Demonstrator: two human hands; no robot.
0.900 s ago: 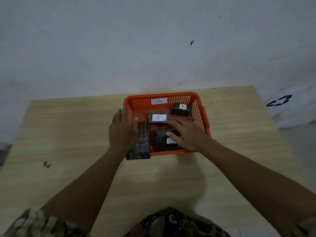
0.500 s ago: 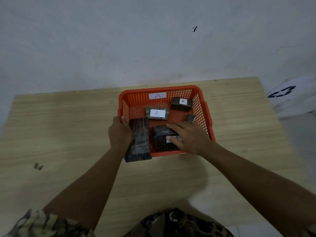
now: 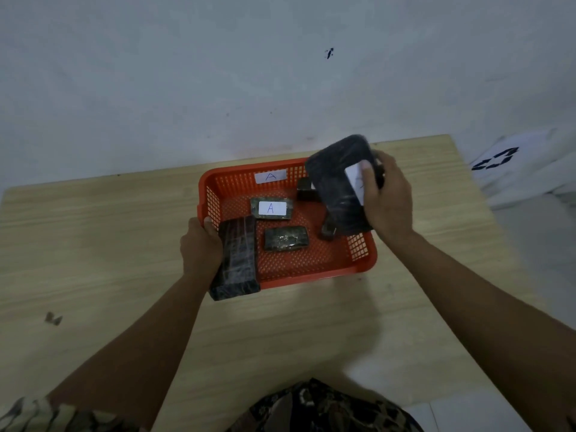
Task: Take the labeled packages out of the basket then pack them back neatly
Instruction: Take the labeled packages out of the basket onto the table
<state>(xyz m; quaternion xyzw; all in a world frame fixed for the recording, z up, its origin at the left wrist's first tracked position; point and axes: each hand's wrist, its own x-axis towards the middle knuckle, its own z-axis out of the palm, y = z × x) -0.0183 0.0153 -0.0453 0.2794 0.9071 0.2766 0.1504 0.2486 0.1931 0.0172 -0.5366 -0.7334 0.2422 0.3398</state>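
The right hand (image 3: pixel 388 198) is gripping a big dark package (image 3: pixel 338 185) above the orange basket (image 3: pixel 311 269); the left hand (image 3: pixel 199 247) is clasping a long package (image 3: pixel 238 257) at the basket's 9 o'clock, and three packages are lying inside.

A pale wood-grain tabletop (image 3: pixel 103 244) stands against a scuffed grey-white wall (image 3: pixel 187 73) — one small black mark (image 3: pixel 329 53) high up. At right, a white sheet printed with black arrows (image 3: pixel 495 159); a small dark scrap (image 3: pixel 53 318) lies on the tabletop's left.

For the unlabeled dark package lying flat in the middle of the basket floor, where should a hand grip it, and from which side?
Grip the dark package across its two long edges, coming straight down from above. It lies flat on the basket floor with bare mesh on every side, so fingers probably fit along both edges. The right hand already holds a large package.
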